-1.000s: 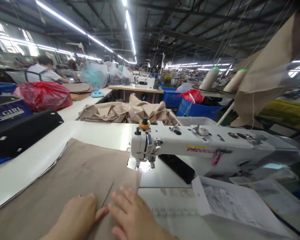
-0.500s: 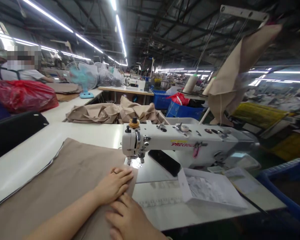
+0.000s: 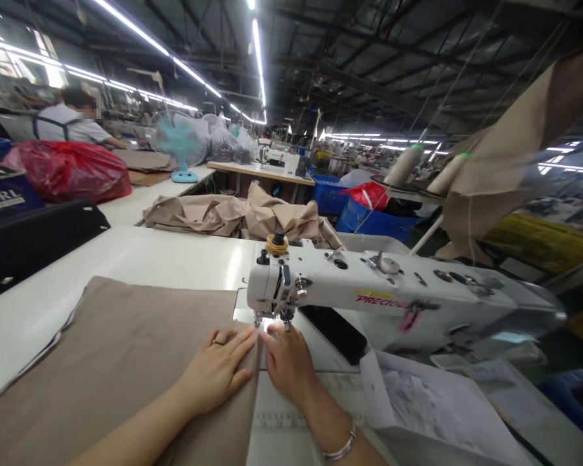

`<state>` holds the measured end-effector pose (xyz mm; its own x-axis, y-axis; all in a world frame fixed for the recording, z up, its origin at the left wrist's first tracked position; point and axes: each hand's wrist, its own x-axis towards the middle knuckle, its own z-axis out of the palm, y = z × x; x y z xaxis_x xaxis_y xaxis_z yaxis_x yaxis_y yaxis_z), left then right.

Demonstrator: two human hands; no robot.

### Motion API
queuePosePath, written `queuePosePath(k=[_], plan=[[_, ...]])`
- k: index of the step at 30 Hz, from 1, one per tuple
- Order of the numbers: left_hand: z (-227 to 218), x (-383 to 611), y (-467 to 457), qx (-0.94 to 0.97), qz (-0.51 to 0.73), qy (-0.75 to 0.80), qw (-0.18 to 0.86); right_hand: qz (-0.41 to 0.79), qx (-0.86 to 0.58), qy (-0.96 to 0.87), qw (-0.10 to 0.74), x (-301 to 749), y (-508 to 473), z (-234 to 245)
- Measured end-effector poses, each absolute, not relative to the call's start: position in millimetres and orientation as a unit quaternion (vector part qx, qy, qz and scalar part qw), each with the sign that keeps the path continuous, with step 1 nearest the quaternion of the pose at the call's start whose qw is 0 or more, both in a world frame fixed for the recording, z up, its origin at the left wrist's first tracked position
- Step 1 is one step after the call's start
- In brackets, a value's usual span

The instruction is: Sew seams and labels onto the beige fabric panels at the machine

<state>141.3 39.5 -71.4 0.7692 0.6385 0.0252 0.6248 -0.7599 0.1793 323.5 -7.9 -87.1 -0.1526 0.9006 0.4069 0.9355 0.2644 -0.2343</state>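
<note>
A large beige fabric piece [image 3: 140, 349] lies over the left of the sewing machine bed, its right edge running up to the needle. My left hand [image 3: 218, 366], with a ring on it, rests flat on the fabric, fingers stretched toward the presser foot [image 3: 257, 318]. Just right of the needle, my right hand [image 3: 291, 362] has its fingers drawn together at the fabric's edge; its fingertips are partly hidden under the head of the white sewing machine [image 3: 330, 285]. A bracelet circles the right wrist.
A black phone [image 3: 335, 333] and a white box of small pale pieces [image 3: 376, 388] lie right of my hands. Crumpled beige fabric [image 3: 199, 217] is heaped behind the machine. Thread cones [image 3: 403, 167] and hanging fabric [image 3: 505, 168] stand right. A person [image 3: 70, 123] sits far left.
My right hand has moved forward from beside my left hand to the fabric edge near the needle. The left hand stays flat on the fabric. The view has shifted left.
</note>
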Motion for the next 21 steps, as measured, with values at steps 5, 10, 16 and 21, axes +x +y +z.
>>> queuePosePath(k=[5, 10, 16, 21], plan=[[-71, 142, 41, 0.935, 0.053, 0.34, 0.081, -0.019, -0.615, -0.755, 0.225, 324, -7, -88], [-65, 145, 44, 0.933, 0.028, 0.346, 0.1, -0.011, -0.617, -0.756, 0.217, 327, -6, -90], [-60, 148, 45, 0.929, 0.013, 0.354, 0.112, -0.013, -0.576, -0.776, 0.259, 331, -10, -93], [-64, 144, 43, 0.93, 0.024, 0.349, 0.117, -0.016, -0.545, -0.789, 0.285, 332, -15, -93]])
